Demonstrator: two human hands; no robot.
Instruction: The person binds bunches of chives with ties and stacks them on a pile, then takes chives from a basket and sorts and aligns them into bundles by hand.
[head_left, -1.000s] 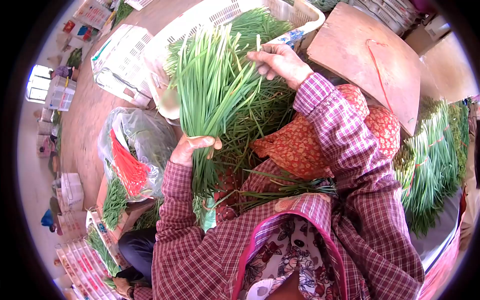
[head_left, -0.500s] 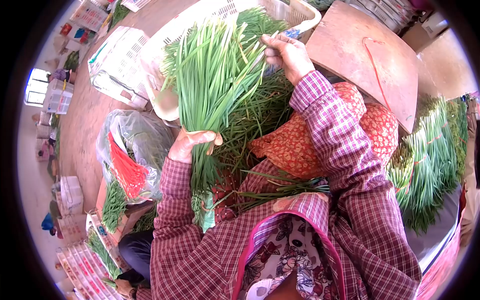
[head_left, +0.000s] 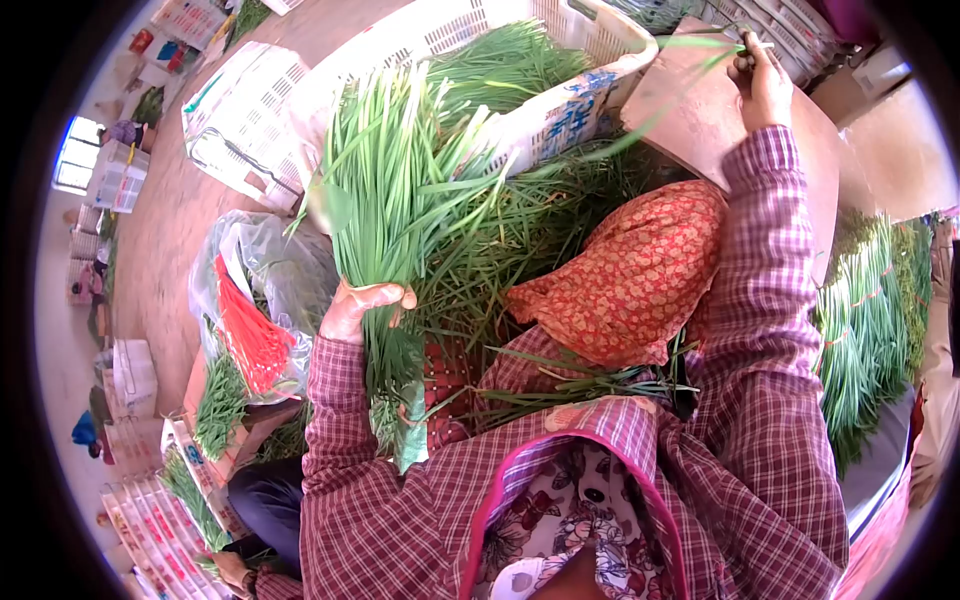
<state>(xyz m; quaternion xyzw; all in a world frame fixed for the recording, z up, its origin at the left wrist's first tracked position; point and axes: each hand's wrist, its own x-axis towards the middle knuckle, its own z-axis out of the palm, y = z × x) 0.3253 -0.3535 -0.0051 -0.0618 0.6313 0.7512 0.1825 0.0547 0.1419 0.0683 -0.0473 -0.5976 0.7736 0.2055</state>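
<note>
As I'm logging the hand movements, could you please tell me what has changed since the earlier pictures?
The right hand has moved from the edge of the green bunch out to the right and forward, with blurred green blades trailing from it. The left hand still grips the bunch, and the red strips remain in the clear bag.

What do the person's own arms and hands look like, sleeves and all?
The long maroon-and-white checked fabric left sleeve and matching right sleeve reach down to the wrists. The ungloved left hand and ungloved right hand are bare.
</note>
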